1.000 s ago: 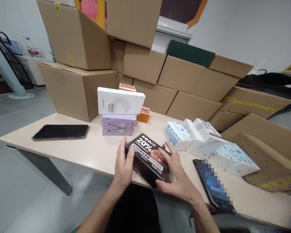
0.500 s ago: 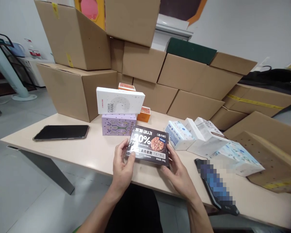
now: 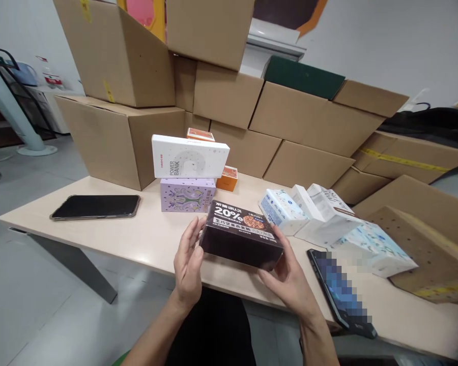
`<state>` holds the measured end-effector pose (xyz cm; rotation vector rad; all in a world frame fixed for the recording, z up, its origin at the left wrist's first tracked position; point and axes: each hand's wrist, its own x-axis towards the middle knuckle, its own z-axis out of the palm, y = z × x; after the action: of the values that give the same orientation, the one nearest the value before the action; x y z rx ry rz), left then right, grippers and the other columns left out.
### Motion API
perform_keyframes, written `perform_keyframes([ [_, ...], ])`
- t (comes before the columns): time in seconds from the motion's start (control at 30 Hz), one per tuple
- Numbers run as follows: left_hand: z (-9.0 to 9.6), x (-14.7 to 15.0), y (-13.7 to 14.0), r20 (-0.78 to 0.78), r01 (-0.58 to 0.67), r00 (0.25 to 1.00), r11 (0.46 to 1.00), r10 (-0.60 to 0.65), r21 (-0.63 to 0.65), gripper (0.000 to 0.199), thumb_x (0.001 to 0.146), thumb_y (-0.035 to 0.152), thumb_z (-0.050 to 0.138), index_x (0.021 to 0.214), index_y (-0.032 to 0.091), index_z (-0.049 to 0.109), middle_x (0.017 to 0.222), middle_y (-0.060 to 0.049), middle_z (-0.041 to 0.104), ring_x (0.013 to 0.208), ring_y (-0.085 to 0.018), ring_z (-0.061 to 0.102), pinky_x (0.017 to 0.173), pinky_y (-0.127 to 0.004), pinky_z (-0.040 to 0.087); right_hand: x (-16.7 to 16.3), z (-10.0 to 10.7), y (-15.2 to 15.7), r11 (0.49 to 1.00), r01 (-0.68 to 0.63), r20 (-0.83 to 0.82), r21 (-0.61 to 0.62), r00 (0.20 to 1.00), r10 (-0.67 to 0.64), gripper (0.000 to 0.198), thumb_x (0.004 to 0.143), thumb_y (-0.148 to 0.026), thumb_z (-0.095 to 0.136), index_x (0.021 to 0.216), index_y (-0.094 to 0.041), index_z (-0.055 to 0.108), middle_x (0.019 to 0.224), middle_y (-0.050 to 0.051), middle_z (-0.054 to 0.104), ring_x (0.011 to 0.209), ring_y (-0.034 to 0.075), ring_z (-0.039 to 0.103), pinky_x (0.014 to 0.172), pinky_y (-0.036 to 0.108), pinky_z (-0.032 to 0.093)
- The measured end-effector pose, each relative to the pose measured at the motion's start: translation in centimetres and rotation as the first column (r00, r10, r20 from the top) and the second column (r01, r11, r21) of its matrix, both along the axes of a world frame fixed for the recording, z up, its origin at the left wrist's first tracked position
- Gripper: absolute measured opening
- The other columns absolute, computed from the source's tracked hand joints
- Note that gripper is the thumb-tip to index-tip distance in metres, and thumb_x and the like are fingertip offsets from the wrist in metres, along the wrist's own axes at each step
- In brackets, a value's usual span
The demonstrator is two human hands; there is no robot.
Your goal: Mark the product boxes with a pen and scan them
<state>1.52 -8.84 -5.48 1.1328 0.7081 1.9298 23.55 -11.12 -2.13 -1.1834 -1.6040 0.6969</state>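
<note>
A dark brown chocolate box [image 3: 238, 246], printed "20%" with a round picture on its top, is held above the near part of the table between both hands. At its left end is my left hand [image 3: 188, 269], thumb by the front corner and fingers along the side. My right hand [image 3: 290, 279] grips the right end, with the thumb low at the front. Just behind stands a purple patterned box [image 3: 187, 195], with a white power bank box [image 3: 193, 158] upright on top of it. An orange box [image 3: 228, 179] sits partly hidden behind them.
Blue-and-white packs [image 3: 284, 211] and other white packages [image 3: 332, 211] line the right side. A black phone [image 3: 95, 207] lies on the left of the table [image 3: 145, 244]; a dark handheld device [image 3: 339, 292] lies right. Stacked cardboard boxes [image 3: 232, 147] wall off the back.
The chocolate box has tipped so its front side now faces me and its printed top lies flatter. My left thumb has come off the top to the corner.
</note>
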Motion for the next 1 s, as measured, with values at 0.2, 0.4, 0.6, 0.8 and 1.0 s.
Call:
perform_keyframes([
  [0.2, 0.0, -0.2, -0.2, -0.080, -0.083, 0.993, 0.996, 0.085, 0.031, 0.046, 0.095, 0.043, 0.053, 0.135, 0.024, 0.062, 0.142, -0.009, 0.060, 0.136, -0.030, 0.051, 0.116, -0.045, 0.040, 0.0, 1.5, 0.4, 0.994, 0.108, -0.056, 0.001, 0.993, -0.108, 0.063, 0.079, -0.047, 0.075, 0.135, -0.024, 0.057, 0.137, 0.011, 0.060, 0.126, 0.028, 0.057, 0.101, 0.041, 0.051],
  [0.4, 0.6, -1.0, 0.3, -0.267, -0.097, 0.958, 0.994, 0.108, 0.055, 0.041, 0.095, 0.038, 0.052, 0.132, 0.028, 0.065, 0.142, -0.007, 0.056, 0.138, -0.030, 0.046, 0.118, -0.048, 0.036, -0.9, 1.7, 1.8, 0.975, 0.099, -0.248, -0.197, 0.958, -0.147, 0.052, 0.088, -0.064, 0.058, 0.114, -0.021, 0.067, 0.102, 0.007, 0.073, 0.097, 0.025, 0.067, 0.084, 0.036, 0.056],
  [0.6, 1.6, -0.9, 1.1, -0.233, 0.107, 0.962, 0.981, -0.143, -0.160, 0.058, 0.085, 0.027, 0.063, 0.142, 0.026, 0.055, 0.150, -0.007, 0.051, 0.143, -0.029, 0.044, 0.118, -0.042, 0.039, -1.5, 1.7, 2.8, 0.945, 0.136, -0.304, -0.296, 0.925, -0.228, 0.054, 0.085, -0.069, 0.059, 0.111, -0.022, 0.063, 0.079, 0.001, 0.068, 0.063, 0.015, 0.060, 0.057, 0.027, 0.051],
  [0.8, 1.9, -0.2, 1.3, -0.146, 0.058, 0.984, 0.953, -0.105, -0.297, 0.054, 0.085, 0.030, 0.063, 0.138, 0.020, 0.056, 0.140, -0.011, 0.061, 0.133, -0.029, 0.056, 0.109, -0.043, 0.048, 0.7, 1.7, 3.0, 0.926, 0.308, 0.086, -0.219, 0.951, -0.296, 0.054, 0.091, -0.068, 0.042, 0.104, -0.022, 0.066, 0.070, 0.003, 0.063, 0.061, 0.019, 0.057, 0.054, 0.031, 0.045],
  [1.0, 2.0, 0.0, 1.3, -0.173, 0.036, 0.981, 0.952, -0.093, -0.305, 0.050, 0.087, 0.033, 0.062, 0.135, 0.020, 0.055, 0.140, -0.011, 0.061, 0.129, -0.028, 0.058, 0.105, -0.041, 0.050, 2.1, 1.7, 3.6, 0.906, 0.364, 0.585, -0.215, 0.791, -0.179, 0.016, 0.083, -0.036, 0.057, 0.082, -0.021, 0.062, 0.080, 0.005, 0.068, 0.071, 0.020, 0.058, 0.064, 0.029, 0.038],
])
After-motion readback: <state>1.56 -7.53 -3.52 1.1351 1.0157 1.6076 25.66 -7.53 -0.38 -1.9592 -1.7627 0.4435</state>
